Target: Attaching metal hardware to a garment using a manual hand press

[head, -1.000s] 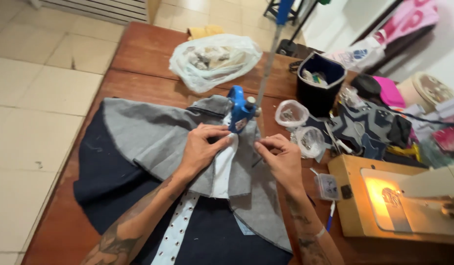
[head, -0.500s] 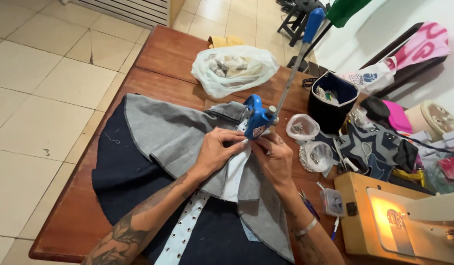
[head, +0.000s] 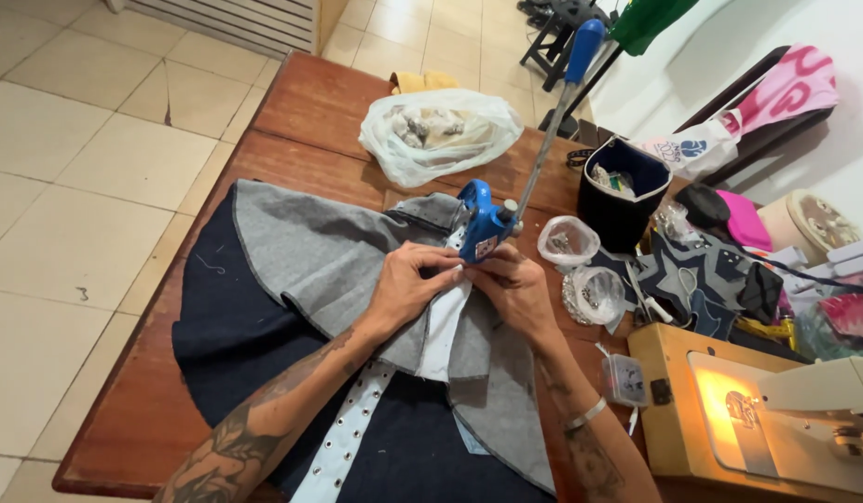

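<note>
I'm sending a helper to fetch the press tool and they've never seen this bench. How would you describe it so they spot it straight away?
Start at the wooden table and find the grey fabric spread across it. At the fabric's far edge, just beyond the left hand and right hand, stands the hand press. It is the only bright blue tool there, with a long metal lever rising to a blue grip.

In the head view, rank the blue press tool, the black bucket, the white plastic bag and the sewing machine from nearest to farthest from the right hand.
From the right hand:
1. Blue press tool, just above the fingertips.
2. Black bucket, up and to the right.
3. White plastic bag, at the table's far side.
4. Sewing machine, far right, near edge.
</note>
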